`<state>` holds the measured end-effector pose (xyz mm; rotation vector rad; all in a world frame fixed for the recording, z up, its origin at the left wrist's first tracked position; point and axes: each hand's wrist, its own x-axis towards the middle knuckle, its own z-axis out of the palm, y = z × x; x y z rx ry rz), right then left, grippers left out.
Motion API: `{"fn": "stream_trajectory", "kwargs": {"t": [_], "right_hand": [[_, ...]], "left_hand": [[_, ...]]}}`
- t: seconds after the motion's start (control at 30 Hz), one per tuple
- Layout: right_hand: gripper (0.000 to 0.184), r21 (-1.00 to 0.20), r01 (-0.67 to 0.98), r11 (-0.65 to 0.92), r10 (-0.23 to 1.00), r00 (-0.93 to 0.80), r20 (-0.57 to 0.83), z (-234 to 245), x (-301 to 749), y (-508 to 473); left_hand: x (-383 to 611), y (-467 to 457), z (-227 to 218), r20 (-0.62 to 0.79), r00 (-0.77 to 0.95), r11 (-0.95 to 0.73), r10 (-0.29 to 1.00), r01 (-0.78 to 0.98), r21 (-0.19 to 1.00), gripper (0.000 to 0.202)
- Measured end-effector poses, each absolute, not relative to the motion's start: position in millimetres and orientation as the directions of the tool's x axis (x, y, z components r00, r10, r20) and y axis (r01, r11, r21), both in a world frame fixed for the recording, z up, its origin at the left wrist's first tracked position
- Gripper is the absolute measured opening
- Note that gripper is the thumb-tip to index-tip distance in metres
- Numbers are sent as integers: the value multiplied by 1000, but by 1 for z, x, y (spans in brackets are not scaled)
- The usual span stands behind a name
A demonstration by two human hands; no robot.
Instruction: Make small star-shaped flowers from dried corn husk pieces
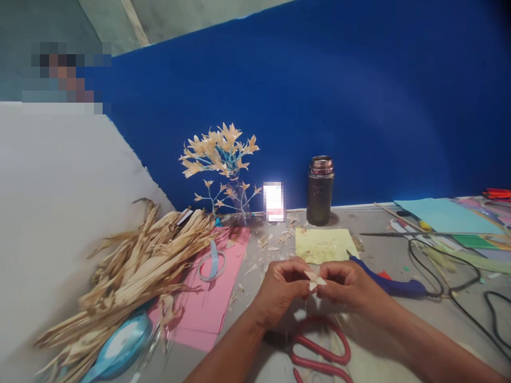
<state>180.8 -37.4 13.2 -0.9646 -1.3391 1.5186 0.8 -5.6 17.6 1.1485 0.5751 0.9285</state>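
Between my fingertips is a small pale husk flower [317, 282] with pointed petals. My left hand [281, 284] pinches it from one side. My right hand [347, 284] grips the opposite side with thumb and forefinger. Just below my hands lie scissors with red handles [319, 354], their blades pointing left. Beyond my fingers is a yellow paper sheet [325, 243] strewn with glossy bits. Right of my right hand rests a blue glue gun [403, 287]. At the back, a clear bottle [241, 205] holds pale flowers [223, 146] on blue stems.
Dried corn husks [139, 260] are heaped at left over pink paper [215, 308], near a blue ribbon roll [123, 340] and a tape ring [211, 268]. An open dark flask [320, 191] stands by the blue wall. A black cord [451, 290] and coloured papers [447, 215] lie at right.
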Motion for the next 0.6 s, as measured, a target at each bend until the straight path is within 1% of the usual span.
{"fn": "stream_trajectory", "kwargs": {"t": [0.1,0.2,0.33,0.4,0.53,0.6], "right_hand": [[45,-984,-130,-118,916,-398,-57,12,183,-37],[45,-988,-89,-126,882,-466,-71,13,186,-35],[42,-985,-115,-131,865,-499,-57,12,190,-33],[43,-986,-112,-126,873,-485,-57,9,192,-31],[42,-989,-69,-131,889,-450,-86,5,196,-27],[40,-990,-52,-134,892,-441,-97,5,197,-26]], "left_hand": [[1,-5,15,35,541,154,841,-301,941,18],[2,-6,13,15,547,173,837,-290,941,19],[4,-8,14,-4,519,177,855,-285,942,21],[5,-9,15,18,480,130,877,-273,953,19],[7,-10,14,117,405,-43,907,-187,981,13],[7,-11,11,141,394,-82,908,-164,983,12]]}}
